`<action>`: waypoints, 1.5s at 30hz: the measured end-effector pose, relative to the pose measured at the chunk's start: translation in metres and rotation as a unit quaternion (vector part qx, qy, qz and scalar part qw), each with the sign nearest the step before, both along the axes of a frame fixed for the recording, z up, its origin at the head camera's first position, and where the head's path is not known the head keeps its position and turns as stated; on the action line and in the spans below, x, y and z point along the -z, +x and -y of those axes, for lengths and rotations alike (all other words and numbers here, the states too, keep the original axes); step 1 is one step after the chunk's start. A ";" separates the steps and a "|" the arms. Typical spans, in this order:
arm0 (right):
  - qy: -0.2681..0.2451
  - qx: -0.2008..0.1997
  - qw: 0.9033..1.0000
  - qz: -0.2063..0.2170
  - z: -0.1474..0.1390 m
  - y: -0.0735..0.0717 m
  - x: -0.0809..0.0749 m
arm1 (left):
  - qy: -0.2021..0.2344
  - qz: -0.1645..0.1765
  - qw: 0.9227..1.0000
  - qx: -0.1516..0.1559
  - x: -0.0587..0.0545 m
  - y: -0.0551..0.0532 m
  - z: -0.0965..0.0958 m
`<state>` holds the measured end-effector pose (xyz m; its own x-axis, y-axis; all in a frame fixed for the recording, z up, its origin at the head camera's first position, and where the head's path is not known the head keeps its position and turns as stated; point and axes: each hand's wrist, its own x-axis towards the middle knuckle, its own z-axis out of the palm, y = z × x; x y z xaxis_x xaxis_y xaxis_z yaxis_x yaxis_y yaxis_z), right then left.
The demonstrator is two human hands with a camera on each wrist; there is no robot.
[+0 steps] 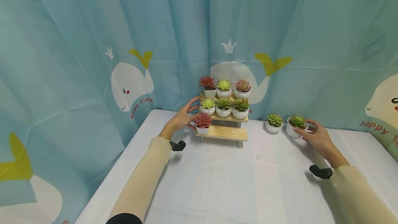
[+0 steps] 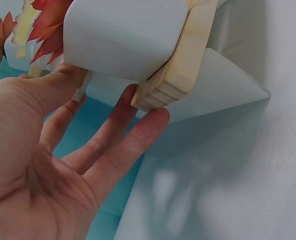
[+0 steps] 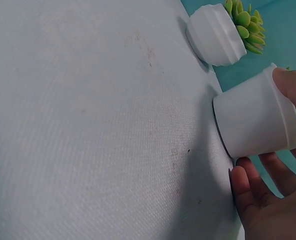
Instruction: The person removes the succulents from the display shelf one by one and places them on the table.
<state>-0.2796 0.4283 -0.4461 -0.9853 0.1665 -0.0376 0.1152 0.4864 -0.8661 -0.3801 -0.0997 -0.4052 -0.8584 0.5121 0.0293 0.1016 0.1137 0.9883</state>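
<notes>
A small wooden tiered stand [image 1: 228, 133] carries several potted succulents. On its bottom step, at the left end, is a red succulent in a white square pot [image 1: 203, 130]. My left hand [image 1: 182, 117] is beside that end, its fingers spread and fairly straight. In the left wrist view the thumb is at the white pot [image 2: 122, 37] and two fingertips touch the wooden step's end [image 2: 163, 90]. My right hand [image 1: 318, 139] grips a green succulent in a white round pot [image 1: 292, 131], thumb at the rim [image 3: 288, 125] and fingers along the far side. The pot stands on the table.
Left of the right hand's pot stands another green succulent in a white pot [image 1: 273, 127]. Six more potted succulents fill the upper two steps. A white cloth covers the table [image 1: 236, 182]. Behind it hangs a blue curtain [image 1: 186, 44] with whale prints.
</notes>
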 end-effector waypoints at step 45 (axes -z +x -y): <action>0.205 -0.089 0.970 -0.100 -0.006 0.035 -0.078 | -0.006 -0.008 1.000 0.005 0.001 0.002 0.002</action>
